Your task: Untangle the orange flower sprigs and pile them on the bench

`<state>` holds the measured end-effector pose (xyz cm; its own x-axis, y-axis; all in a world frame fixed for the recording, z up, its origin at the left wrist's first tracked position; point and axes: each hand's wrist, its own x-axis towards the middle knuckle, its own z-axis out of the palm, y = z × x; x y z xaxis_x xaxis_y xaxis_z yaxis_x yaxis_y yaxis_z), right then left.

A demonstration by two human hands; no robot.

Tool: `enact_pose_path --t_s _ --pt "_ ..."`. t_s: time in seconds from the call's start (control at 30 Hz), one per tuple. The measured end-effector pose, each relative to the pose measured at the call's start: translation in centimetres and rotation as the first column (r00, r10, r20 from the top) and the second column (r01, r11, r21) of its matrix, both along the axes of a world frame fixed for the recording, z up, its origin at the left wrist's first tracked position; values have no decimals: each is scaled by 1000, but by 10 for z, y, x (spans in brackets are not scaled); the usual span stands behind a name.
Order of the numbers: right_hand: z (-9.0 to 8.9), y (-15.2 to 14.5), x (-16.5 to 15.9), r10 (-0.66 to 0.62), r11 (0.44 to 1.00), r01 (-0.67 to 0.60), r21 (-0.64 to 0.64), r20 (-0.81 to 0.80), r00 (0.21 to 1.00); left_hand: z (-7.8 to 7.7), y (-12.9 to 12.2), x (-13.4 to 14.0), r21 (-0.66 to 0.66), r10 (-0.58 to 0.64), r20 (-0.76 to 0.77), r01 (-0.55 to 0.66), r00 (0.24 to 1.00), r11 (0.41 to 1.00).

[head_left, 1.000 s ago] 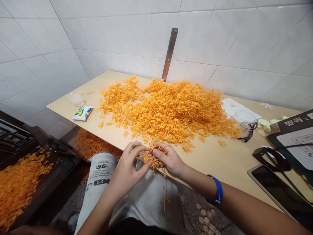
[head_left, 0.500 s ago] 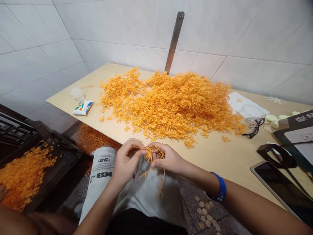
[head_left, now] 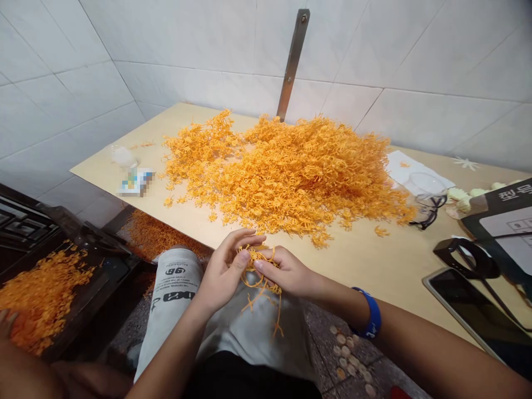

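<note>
Both my hands meet above my lap at the near edge of the table. My left hand [head_left: 228, 271] pinches one side of a tangle of orange plastic sprigs [head_left: 261, 285], its other fingers raised and curved over it. My right hand [head_left: 286, 271] grips the same tangle from the right, thumb pressed on it. Thin orange strands dangle below the fingers. Just beyond my hands, a large heap of orange plastic sprigs [head_left: 299, 177] covers the middle of the table [head_left: 366, 260].
A small packet [head_left: 136, 182] lies at the table's left. Glasses [head_left: 430, 213], a black strap [head_left: 467, 257], a phone [head_left: 469, 310] and a dark box [head_left: 502, 216] are on the right. At lower left, another person's hand [head_left: 7, 324] touches an orange pile [head_left: 50, 293].
The fingers of my left hand have lifted and straightened over the tangle. My right thumb has moved inward onto the strands. The view has shifted slightly.
</note>
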<state>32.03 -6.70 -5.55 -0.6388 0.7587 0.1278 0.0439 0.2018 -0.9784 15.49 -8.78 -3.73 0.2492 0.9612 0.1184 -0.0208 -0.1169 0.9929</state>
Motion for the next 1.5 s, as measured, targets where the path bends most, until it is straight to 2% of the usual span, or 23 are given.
enact_pose_path --t_s 0.07,0.13,0.27,0.37,0.5,0.63,0.77,0.87,0.97,1.1,1.2,1.27,1.33,1.37,1.43,1.47,1.5 --pt "-1 0 -1 -6 1000 6 4 -13 1000 3 1 -3 -18 -93 -87 92 992 996" --pt "-2 0 -3 -21 1000 21 5 -9 1000 4 2 -5 -49 -117 -163 111 980 993" --pt "-5 0 -4 -31 999 30 20 38 999 -1 1 -2 -38 -3 -162 -3 987 999" --pt "-4 1 -3 -22 996 14 83 94 995 -9 0 2 -52 57 -96 -62 994 997" --pt "-1 2 -1 2 982 -23 187 111 994 -16 1 7 -159 91 74 -78 993 984" --pt "3 3 0 17 966 -39 255 85 996 -11 5 12 -337 101 234 -17 967 941" --pt "5 4 1 -13 960 -8 281 72 997 -3 10 18 -446 139 292 6 946 895" --pt "6 4 1 -38 973 29 231 34 999 -1 13 19 -357 144 181 -71 973 931" --pt "2 4 1 -68 993 69 97 -8 998 1 15 16 -150 156 -73 -166 985 975" --pt "-5 4 -1 -89 989 80 -125 -73 993 2 14 11 107 243 -332 -219 912 970" --pt "-6 4 -1 -67 981 49 -189 -89 994 -1 13 8 257 345 -428 -254 835 932" --pt "-4 4 1 -29 981 12 -195 -83 996 -4 18 0 240 345 -427 -263 836 935" --pt "-1 2 3 22 983 -34 -180 -68 997 -5 27 -16 167 379 -339 -342 861 925" --pt "0 1 5 43 984 -53 -172 -60 997 -4 33 -27 136 440 -261 -418 859 898" --pt "0 0 6 58 983 -68 -173 -62 996 -1 45 -49 101 592 -87 -584 801 806" --pt "-1 0 6 46 980 -59 -188 -74 996 1 49 -59 105 635 -38 -629 771 770" --pt "-3 0 5 25 977 -43 -208 -90 996 2 53 -65 125 645 -37 -637 763 761"
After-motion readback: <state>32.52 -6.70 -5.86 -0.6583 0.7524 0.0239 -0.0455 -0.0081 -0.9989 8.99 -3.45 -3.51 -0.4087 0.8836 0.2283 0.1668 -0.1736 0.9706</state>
